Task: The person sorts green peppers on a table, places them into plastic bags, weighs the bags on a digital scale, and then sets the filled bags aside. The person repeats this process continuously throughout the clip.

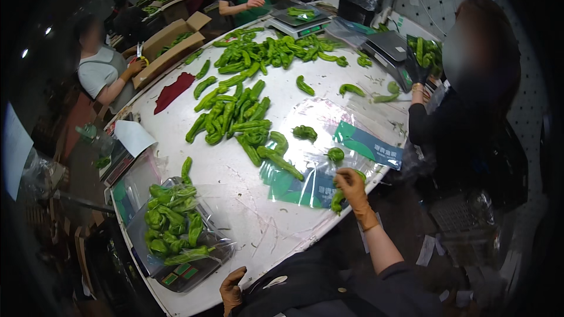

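Note:
My right hand [352, 189], in a tan-orange glove, is over green peppers [337, 201] at the table's near right edge; whether its fingers grip one I cannot tell. My left hand [232, 289], gloved alike, is at the near edge, fingers curled, with nothing visible in it. To its left, a clear plastic bag full of green peppers [169, 224] lies on a digital scale [183, 277]. Printed plastic bags [291, 189] lie flat beside my right hand, a pepper resting partly on them. A heap of long green peppers [233, 112] covers the table's middle, and a larger heap [273, 50] lies behind it.
The white table [238, 229] bears a dark red cloth [174, 92] and another scale [299, 26] at the far side. Co-workers stand at the far side, left and right; the right one's black-gloved hand [417, 68] touches a bagged bunch of peppers. A cardboard box [169, 53] stands at left.

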`<state>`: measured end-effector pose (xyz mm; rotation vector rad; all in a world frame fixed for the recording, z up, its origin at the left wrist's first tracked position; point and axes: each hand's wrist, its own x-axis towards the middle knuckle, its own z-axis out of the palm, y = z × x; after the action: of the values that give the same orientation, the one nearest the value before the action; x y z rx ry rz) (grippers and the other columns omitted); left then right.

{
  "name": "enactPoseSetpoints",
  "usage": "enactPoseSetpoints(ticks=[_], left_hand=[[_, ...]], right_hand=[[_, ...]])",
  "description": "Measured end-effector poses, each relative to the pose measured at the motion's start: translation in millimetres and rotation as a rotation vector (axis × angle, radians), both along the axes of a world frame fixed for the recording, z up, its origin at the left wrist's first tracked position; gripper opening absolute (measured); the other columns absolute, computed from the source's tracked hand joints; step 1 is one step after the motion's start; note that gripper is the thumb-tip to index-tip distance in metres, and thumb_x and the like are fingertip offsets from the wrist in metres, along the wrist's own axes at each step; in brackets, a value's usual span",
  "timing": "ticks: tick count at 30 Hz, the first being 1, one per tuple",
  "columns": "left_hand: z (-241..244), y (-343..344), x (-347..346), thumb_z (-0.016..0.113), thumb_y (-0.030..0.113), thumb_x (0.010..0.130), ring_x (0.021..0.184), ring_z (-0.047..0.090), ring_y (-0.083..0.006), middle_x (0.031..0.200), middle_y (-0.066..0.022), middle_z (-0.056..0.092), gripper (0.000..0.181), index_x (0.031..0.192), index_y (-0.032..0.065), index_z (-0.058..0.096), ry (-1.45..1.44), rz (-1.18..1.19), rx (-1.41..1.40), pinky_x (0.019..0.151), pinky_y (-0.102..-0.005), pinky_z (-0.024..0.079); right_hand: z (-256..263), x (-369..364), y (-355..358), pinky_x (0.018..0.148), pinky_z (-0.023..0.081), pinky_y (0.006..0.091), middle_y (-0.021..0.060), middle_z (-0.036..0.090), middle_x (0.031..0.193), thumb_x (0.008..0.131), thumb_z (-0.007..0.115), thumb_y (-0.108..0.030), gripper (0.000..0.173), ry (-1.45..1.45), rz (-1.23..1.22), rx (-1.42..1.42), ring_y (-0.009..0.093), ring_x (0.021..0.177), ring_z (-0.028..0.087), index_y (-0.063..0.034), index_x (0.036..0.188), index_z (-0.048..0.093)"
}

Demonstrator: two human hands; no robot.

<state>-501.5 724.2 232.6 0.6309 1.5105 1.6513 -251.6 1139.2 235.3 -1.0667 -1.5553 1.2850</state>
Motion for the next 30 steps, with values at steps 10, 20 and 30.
enactPoseSetpoints(ticks=[10, 20, 30], left_hand=[[59, 36, 11, 0.07, 0.014, 0.083, 0.135, 0.031, -0.0408, 0.145, -0.0195, 0.035, 0.021, 0.103, 0.0169, 0.065, 1.081, 0.605, -0.181, 0.109, -0.0535, 0.026], [75, 101, -6, 0.067, 0.007, 0.08, 0.144, -0.015, -0.0426, 0.159, -0.0194, -0.008, 0.041, 0.112, 0.0321, 0.072, 1.319, 0.501, -0.45, 0.111, -0.0573, -0.012], [72, 80, 3, 0.062, 0.002, 0.078, 0.145, -0.006, -0.0445, 0.158, -0.0253, 0.002, 0.044, 0.114, 0.0255, 0.071, 1.254, 0.523, -0.453, 0.112, -0.0586, -0.004]], right_hand=[[-13, -155, 38, 0.074, 0.051, 0.0433, 0.0163, 0.068, 0.089, 0.08, 0.068, -0.027, 0.035, -0.994, 0.468, 0.305, 0.032, 0.082, 0.066, -0.0048, 0.106, 0.064], [85, -103, -32, 0.069, 0.045, 0.0199, 0.0025, 0.066, 0.087, 0.084, 0.069, -0.017, 0.037, -0.177, 0.87, -0.619, 0.007, 0.076, 0.059, 0.0014, 0.116, 0.062], [93, -154, -98, 0.058, 0.042, 0.0204, 0.0007, 0.064, 0.081, 0.085, 0.071, -0.015, 0.035, -0.326, 1.181, -0.632, 0.005, 0.067, 0.054, 0.0025, 0.114, 0.061]])
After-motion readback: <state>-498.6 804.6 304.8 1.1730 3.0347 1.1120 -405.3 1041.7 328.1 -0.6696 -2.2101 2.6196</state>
